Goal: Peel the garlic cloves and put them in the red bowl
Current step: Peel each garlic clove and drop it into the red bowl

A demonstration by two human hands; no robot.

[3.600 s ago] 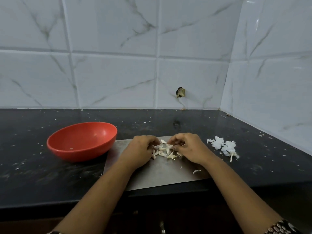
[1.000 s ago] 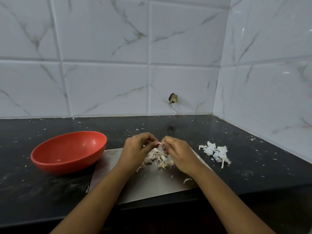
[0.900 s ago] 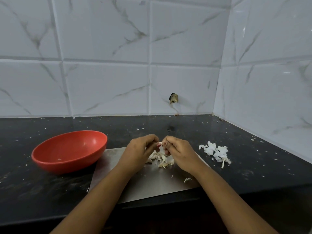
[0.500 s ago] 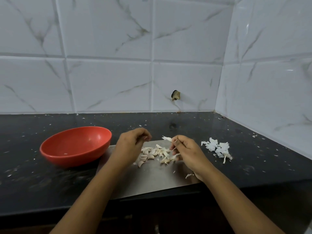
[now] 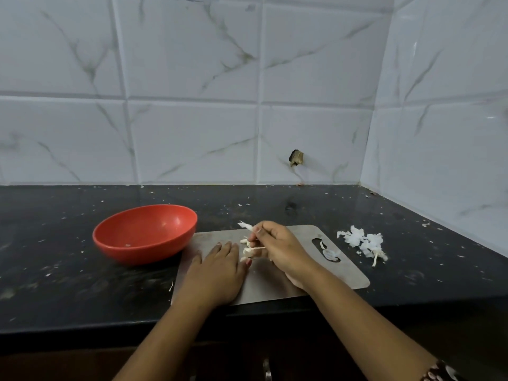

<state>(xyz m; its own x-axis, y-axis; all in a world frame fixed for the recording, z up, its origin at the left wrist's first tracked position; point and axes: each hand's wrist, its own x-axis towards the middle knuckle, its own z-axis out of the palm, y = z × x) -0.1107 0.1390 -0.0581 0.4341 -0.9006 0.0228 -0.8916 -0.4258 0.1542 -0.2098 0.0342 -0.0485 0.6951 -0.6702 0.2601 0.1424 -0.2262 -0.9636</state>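
Left hand (image 5: pixel 217 266) has dropped flat onto the board (image 5: pixel 343 270), fingers straight; right hand (image 5: pixel 277 246) pinches a white garlic piece (image 5: pixel 244 225).

bowl (image 5: pixel 132 254) left of board (image 5: pixel 349 270), cloves (image 5: pixel 248 251) on board, peels (image 5: pixel 361 243) right

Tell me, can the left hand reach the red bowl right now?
Probably yes: the left hand lies flat on the board just right of the bowl, with nothing between them.

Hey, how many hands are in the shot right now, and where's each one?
2. The left hand lies flat on the steel board, fingertips by the garlic cloves. The right hand pinches a white garlic piece above them. No other hand shows.
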